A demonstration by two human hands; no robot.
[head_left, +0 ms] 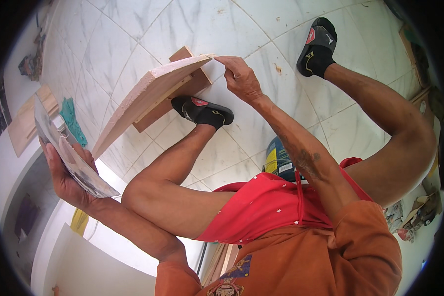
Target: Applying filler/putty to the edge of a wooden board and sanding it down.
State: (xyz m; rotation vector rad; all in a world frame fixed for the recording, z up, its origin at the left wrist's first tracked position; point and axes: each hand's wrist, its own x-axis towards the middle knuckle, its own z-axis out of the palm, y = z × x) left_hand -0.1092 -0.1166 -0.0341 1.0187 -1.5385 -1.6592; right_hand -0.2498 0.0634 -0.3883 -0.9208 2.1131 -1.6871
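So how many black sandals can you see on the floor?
2: one sandal under the tilted wooden board, the other sandal at upper right on the marble floor.

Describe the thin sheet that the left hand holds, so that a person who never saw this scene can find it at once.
Start from the white marble tile floor and go to the picture's left edge. There the left hand grips a thin, flat sheet with a grey, worn face. Unlike the thick pale wooden board that the right hand touches, it is thin and grey.
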